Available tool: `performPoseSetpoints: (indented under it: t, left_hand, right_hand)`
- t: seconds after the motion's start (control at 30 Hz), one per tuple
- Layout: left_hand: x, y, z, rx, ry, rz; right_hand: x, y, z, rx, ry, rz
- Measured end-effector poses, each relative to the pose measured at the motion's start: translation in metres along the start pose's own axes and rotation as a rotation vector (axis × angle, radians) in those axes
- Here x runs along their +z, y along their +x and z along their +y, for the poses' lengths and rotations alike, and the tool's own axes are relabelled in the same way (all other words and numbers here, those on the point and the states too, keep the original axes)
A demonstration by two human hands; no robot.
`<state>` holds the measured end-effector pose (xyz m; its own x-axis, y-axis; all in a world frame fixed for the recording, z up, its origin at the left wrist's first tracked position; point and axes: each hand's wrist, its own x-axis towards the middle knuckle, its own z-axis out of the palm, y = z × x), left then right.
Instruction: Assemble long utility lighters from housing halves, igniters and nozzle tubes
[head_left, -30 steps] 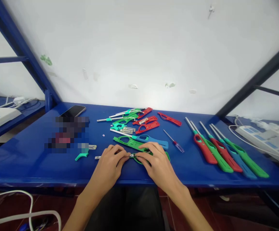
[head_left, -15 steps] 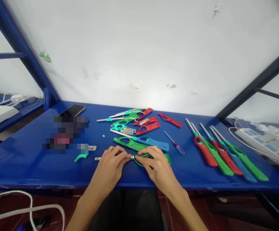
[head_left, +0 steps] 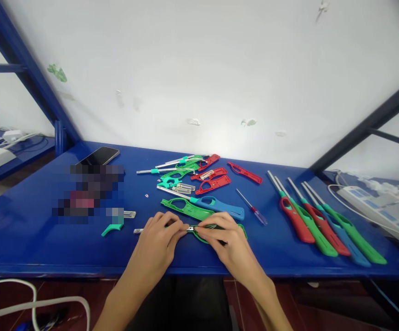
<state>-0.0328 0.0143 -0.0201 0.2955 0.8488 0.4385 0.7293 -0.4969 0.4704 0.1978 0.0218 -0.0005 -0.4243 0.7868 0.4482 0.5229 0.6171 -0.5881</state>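
My left hand [head_left: 160, 235] pinches the metal tube [head_left: 138, 231] of a long gas lighter, its tip sticking out to the left. Fingers of my right hand [head_left: 227, 236] close on the green lighter casing half [head_left: 202, 236], near where the tube enters it. The fingers hide most of the casing's inner parts. Just beyond my hands lies another green casing half [head_left: 188, 209], beside a blue lighter [head_left: 225, 208]. A turquoise trigger [head_left: 112, 228] and a clear fuel tank [head_left: 129, 214] lie left of my left hand. A screwdriver [head_left: 252, 208] rests to the right.
Red casing halves [head_left: 215, 185], more tubes [head_left: 147, 172] and clear tanks [head_left: 182, 188] are piled at the back. Several whole lighters [head_left: 318, 216] lie in a row on the right of the blue table [head_left: 82, 257]. A phone [head_left: 101, 156] is at the back left.
The camera view has shifted slightly. Both hands keep nearly the same hold on the tube and green casing, with only small finger movements.
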Motion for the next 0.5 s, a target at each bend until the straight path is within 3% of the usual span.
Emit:
performPoseSetpoints:
  t: [0.5]
  left_hand:
    - [-0.0006, 0.0017, 0.0016, -0.005, 0.004, -0.017]
  right_hand:
    - [0.0010, 0.0005, -0.0046, 0.069, 0.038, 0.006]
